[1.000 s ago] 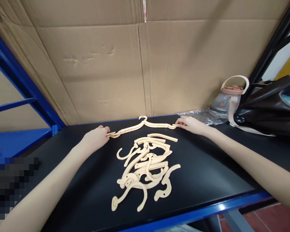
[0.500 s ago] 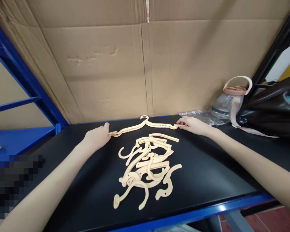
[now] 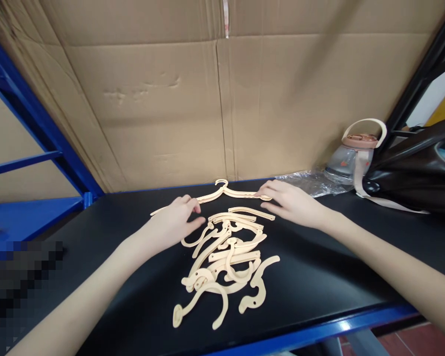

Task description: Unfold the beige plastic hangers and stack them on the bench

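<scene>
A cream plastic clothes hanger [image 3: 211, 197] lies at the back of the black tabletop, its hook toward the cardboard. My left hand [image 3: 174, 222] hovers in front of the hanger's left arm, thumb and fingers apart, hiding part of that arm. Over the right end of the hanger is my right hand [image 3: 287, 200], fingers spread and nothing gripped; whether its fingertips touch the hanger I cannot tell. Between and below both hands spreads a pile of loose cream hanger parts [image 3: 233, 254], with curved arms and hooks overlapping. One hook piece [image 3: 207, 296] and one curved arm [image 3: 259, 287] lie nearest me.
A clear water bottle [image 3: 350, 155] with a strap stands at the back right on crumpled plastic film [image 3: 311, 182]. Beside it is a black shiny bag [image 3: 411, 163]. A cardboard wall [image 3: 163, 109] closes the back, and a blue frame edge [image 3: 341, 326] runs along the front.
Both hands have let go of the hanger's ends. The left hand has moved right and toward me, and the right hand slightly left and toward me, with fingers spreading.
</scene>
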The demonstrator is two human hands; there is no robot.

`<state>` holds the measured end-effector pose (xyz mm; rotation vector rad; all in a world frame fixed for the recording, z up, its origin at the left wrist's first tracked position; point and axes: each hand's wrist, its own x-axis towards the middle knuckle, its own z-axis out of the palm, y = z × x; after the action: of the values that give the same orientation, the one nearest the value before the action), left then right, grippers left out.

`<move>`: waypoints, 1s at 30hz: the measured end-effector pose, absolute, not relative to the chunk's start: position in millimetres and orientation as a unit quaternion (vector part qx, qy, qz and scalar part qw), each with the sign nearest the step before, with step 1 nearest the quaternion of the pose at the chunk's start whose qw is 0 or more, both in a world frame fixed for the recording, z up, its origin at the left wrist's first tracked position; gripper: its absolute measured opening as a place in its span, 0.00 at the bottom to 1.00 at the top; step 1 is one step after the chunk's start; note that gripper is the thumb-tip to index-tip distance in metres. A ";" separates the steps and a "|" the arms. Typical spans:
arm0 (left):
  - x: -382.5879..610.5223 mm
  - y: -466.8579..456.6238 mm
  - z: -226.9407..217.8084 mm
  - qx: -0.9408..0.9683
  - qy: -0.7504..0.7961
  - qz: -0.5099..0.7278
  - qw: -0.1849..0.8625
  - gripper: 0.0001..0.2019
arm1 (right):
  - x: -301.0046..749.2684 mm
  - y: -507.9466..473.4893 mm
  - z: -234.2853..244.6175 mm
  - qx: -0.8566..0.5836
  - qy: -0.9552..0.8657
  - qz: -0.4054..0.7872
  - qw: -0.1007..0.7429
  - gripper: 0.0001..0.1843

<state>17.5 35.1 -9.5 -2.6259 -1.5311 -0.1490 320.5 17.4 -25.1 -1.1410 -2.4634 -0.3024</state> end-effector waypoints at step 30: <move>46.0 2.3 -8.0 -0.890 -0.314 -0.296 0.148 0.04 | 292.5 -0.7 -33.5 -0.345 -0.907 -0.035 0.239 0.12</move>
<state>46.0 2.3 -8.0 -2.5590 -0.9039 -0.8526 292.5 -0.7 -33.5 -0.9448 -2.4830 -0.0961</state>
